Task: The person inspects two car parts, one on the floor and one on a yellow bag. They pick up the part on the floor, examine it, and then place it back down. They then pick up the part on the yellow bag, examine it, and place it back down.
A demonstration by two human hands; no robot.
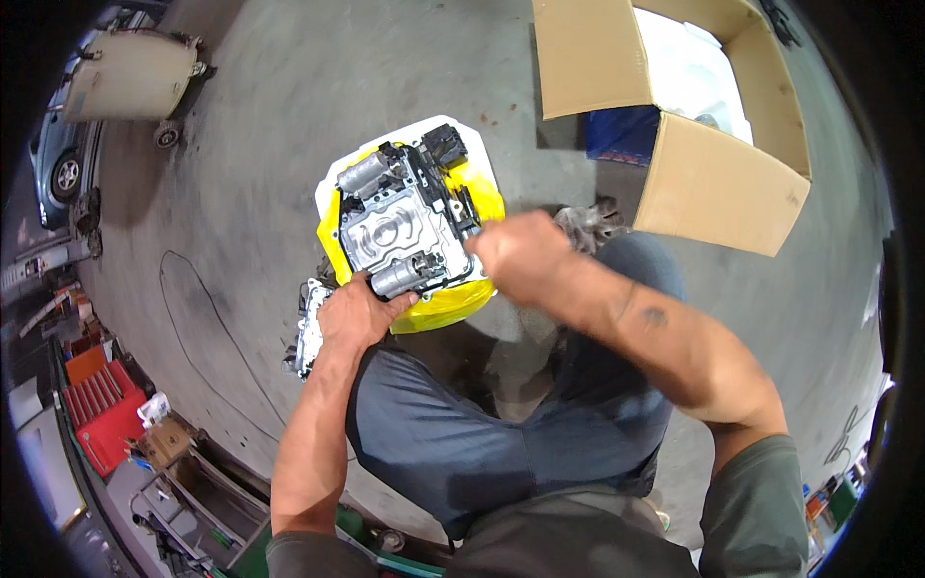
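Note:
In front of my knees, a metal transmission valve body with silver cylinders and black wiring parts lies on a yellow plastic sheet, over a white base. My left hand grips the near left edge of the valve body, its thumb beside the nearer cylinder. My right hand is closed in a fist at the right side, by the black wiring frame. It is slightly blurred, and whatever it holds is hidden. Next to my left wrist sits another metal part.
An open cardboard box with white foam inside stands far right, a blue box beside it. A crumpled grey rag lies near my right knee. A wheeled bin, a cable and a red toolbox are on the left.

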